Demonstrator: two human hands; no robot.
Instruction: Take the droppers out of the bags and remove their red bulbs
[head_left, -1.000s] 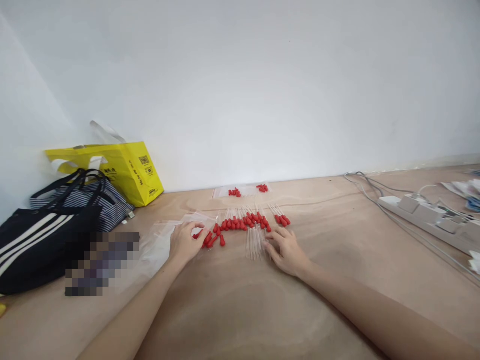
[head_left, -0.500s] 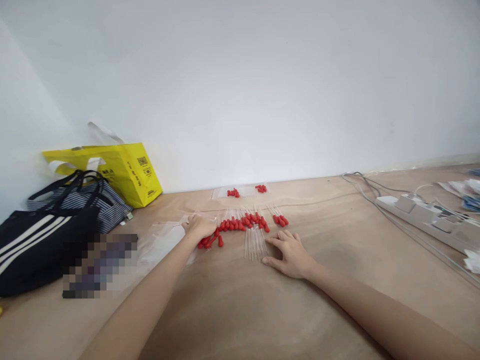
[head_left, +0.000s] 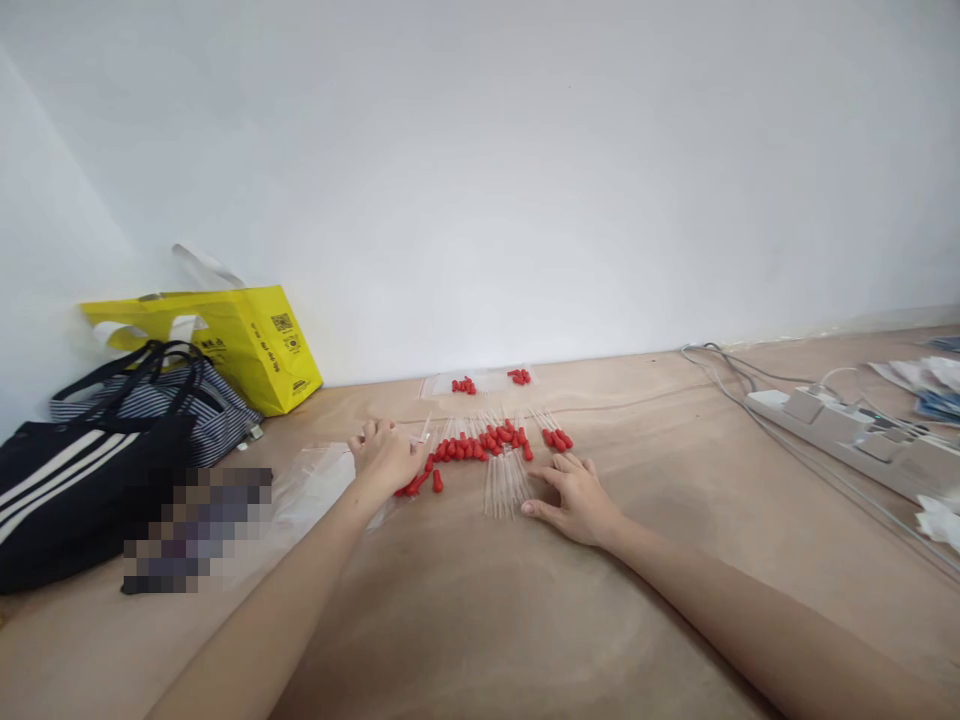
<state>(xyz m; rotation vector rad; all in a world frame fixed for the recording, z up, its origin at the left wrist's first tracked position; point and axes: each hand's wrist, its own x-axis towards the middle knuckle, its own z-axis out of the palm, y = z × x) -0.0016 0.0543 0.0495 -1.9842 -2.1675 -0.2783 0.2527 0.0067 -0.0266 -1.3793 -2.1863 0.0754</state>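
Note:
My left hand (head_left: 386, 458) is over the left end of a row of droppers with red rubber bulbs (head_left: 461, 448). Its fingers are curled, and what they grip, if anything, is hidden. A clear piece with a reddish edge shows just right of its knuckles. Clear plastic zip bags (head_left: 322, 478) lie beside and under this hand. My right hand (head_left: 576, 502) rests on the table with fingers apart, holding nothing. Its fingertips are close to a fan of thin clear tubes (head_left: 504, 485). Beyond them lies a small separate bunch of red-bulbed droppers (head_left: 557, 440).
A flat clear bag with red bulbs (head_left: 487, 383) lies near the wall. At left are a yellow bag (head_left: 277, 350), a black bag with white stripes (head_left: 97, 490) and a blurred-out item (head_left: 199, 530). A white power strip (head_left: 847, 430) with grey cables (head_left: 716, 370) is at right.
My left hand moved off the red bulbs, forward over the bags, then slightly back left. My right hand drew a little away from the clear tubes, its thumb spreading out.

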